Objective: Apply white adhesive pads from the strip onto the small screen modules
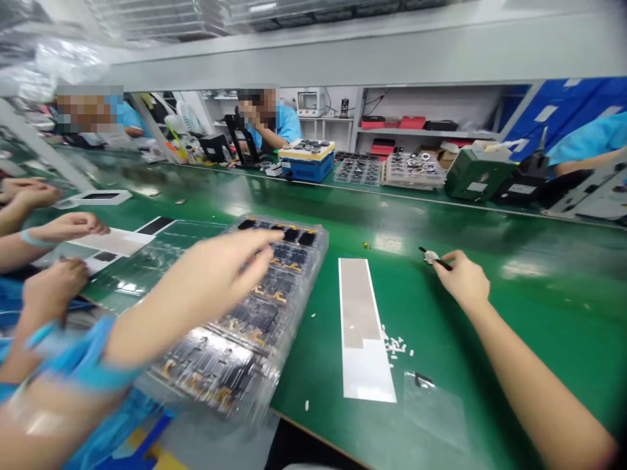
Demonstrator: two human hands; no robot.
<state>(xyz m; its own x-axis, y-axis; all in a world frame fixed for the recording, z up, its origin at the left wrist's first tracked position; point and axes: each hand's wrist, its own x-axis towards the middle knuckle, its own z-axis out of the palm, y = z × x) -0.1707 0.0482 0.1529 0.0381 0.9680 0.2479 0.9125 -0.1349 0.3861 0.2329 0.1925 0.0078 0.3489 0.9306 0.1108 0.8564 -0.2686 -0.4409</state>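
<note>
Left hand (pixel 220 277) blurred over clear parts tray (pixel 306 274); right hand (pixel 463 281) pinching black tool (pixel 441 262)

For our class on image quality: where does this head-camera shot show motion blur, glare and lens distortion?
Head view: the left hand is motion-blurred above the clear plastic tray of dark components; glare streaks the glossy green bench mat; wide-angle distortion slants the long white overhead shelf.

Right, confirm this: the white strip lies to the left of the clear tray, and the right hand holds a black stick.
Wrong on one point: the head view shows the white strip to the right of the clear tray, not the left. The right hand does hold a black stick.
</note>
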